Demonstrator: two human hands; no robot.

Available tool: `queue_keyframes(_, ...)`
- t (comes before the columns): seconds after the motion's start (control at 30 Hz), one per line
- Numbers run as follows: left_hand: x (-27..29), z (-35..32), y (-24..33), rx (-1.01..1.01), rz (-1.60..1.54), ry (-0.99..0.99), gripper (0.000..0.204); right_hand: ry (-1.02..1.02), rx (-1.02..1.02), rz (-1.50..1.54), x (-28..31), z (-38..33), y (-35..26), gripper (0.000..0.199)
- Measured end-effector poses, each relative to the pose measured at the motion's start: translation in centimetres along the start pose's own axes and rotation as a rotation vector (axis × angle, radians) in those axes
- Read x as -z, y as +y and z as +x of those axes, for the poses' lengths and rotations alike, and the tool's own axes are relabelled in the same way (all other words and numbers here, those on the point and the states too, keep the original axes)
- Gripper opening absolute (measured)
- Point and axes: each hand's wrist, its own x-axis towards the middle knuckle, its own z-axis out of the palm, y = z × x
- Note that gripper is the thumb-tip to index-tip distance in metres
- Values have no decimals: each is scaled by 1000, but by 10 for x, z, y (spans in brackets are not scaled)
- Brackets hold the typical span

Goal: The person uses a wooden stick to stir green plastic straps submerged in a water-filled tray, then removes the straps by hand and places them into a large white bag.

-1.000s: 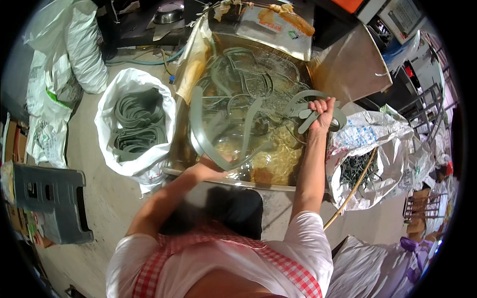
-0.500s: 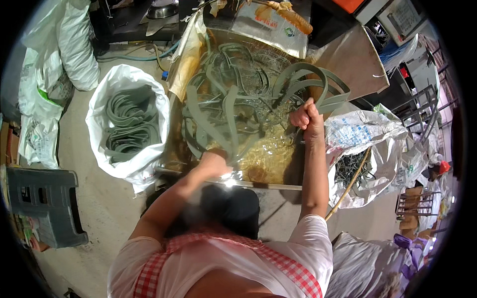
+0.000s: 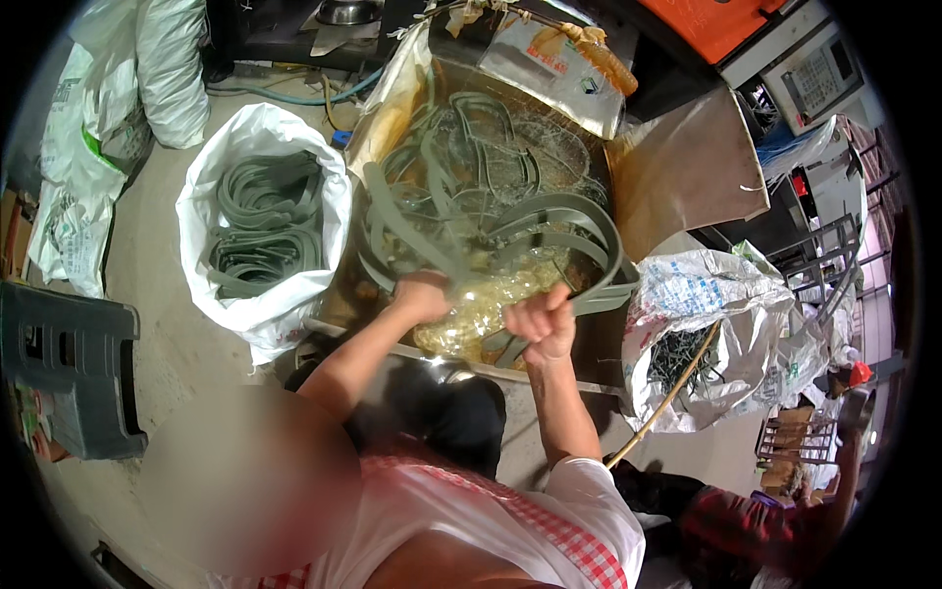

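Note:
Long, flat grey-green rubbery strips [image 3: 407, 221] lie looped and tangled in a wide tub [image 3: 343, 309] of shallow, yellowish water. Near the tub's front edge, my left hand [image 3: 420, 296] is closed round the lower end of a bundle of these strips, its fingertips partly hidden. My right hand [image 3: 543, 322] is just to the right, low over the water, with its fingers curled in. Whatever it pinches is too small or hidden to make out. Right beside it, a large loop of strips [image 3: 608, 250] bends over the tub's right side.
Left of the tub stands a white sack [image 3: 201, 285] with coiled strips inside. On the right, another white sack [image 3: 760, 388] holds thin dark scraps, with a bamboo stick [image 3: 667, 398] leaning across it. A dark plastic stool [image 3: 83, 383] is at far left. Another person [image 3: 756, 525] appears lower right.
My right hand has come down and left, toward my left hand, and the large loop has dropped lower. My left hand stays near the front edge. Another person has come into view at lower right.

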Motion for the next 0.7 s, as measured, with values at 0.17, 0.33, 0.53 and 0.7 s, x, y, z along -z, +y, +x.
queue_keyframes(0.17, -11, 4, -7, -121, 16, 4, 31, 426, 314, 595, 22, 18, -39, 34)
queue_keyframes(0.33, -10, -23, -12, -495, -65, 15, 23, 218, 736, 533, 56, 48, -117, 41)
queue_keyframes(0.53, -24, -41, -1, -507, 100, -146, 28, 89, 948, 364, 64, 74, -222, 37)
queue_keyframes(0.7, -23, -16, -2, -92, 11, -413, 34, -174, 613, 134, 7, 95, -208, 38)
